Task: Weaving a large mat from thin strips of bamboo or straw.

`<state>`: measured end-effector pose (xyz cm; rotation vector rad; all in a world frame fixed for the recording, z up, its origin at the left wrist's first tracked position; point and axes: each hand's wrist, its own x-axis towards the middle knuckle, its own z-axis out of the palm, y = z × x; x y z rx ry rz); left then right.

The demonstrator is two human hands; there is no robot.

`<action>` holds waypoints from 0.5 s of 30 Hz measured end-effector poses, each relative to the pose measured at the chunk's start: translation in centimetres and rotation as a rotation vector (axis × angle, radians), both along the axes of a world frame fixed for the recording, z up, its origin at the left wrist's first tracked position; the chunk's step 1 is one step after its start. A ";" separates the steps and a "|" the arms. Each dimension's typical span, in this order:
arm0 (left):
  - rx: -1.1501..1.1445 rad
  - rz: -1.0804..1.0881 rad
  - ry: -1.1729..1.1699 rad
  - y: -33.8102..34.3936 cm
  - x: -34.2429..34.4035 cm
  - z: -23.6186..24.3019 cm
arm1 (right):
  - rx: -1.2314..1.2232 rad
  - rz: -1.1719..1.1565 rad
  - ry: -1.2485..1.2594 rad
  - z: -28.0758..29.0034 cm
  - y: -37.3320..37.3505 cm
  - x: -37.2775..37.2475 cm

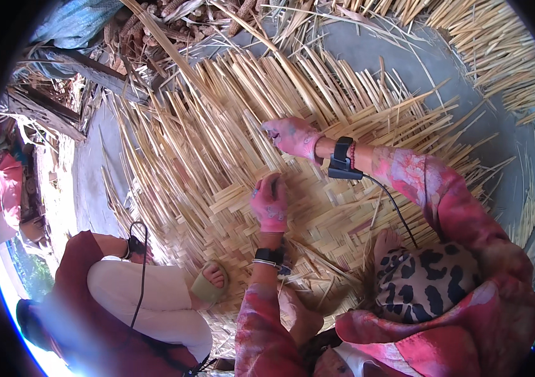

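Note:
A large mat of flat, pale, straw-coloured reed strips lies under both hands, tightly woven in its nearer part. Beyond the weave, long loose strip ends fan out. My left hand, in a pink glove, is closed low over the weave's edge, close to some short crosswise strips. Farther off and to the right, my right hand, also pink-gloved, is curled closed above the loose strips. What either hand's fingers hold is hidden. Each wrist wears a black strapped device.
Another person in white trousers crouches at left, a green sandal on the mat. Stacked reeds lie at far right. Corn cobs and wooden boards sit at far left. My patterned knee is at right.

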<state>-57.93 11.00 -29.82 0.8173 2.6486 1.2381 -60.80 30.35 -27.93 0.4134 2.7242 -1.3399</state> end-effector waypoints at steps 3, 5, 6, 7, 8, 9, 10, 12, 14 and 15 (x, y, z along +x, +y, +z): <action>-0.147 -0.048 0.199 1.4 1.5 1.4 | 0.020 0.042 0.037 -0.7 0.9 0.6; -0.242 -0.053 0.370 1.0 1.2 2.4 | 0.060 -0.019 0.138 0.7 0.8 0.9; -0.212 0.051 0.344 -0.1 0.9 2.7 | 0.069 -0.024 0.207 2.1 0.1 1.4; -0.182 0.140 0.299 -0.4 0.8 2.4 | 0.062 -0.021 0.206 1.8 -0.2 1.9; -0.188 0.143 0.299 -0.9 0.3 2.2 | 0.034 0.020 0.260 1.6 -0.5 2.3; -0.310 0.162 0.278 -1.6 -0.6 2.1 | 0.006 0.062 0.316 1.4 -0.8 2.5; -0.442 0.187 0.261 -2.7 -1.1 2.4 | -0.074 0.123 0.259 2.3 -2.0 1.9; -0.516 0.131 0.277 -3.1 -0.7 2.5 | -0.170 0.108 0.175 1.8 -4.0 0.5; -0.571 0.073 0.306 -2.9 -0.6 1.9 | -0.223 0.045 0.102 0.3 -5.3 -0.9; -0.391 0.157 0.235 -2.9 -0.5 1.2 | -0.220 0.045 0.111 -0.5 -5.5 -1.7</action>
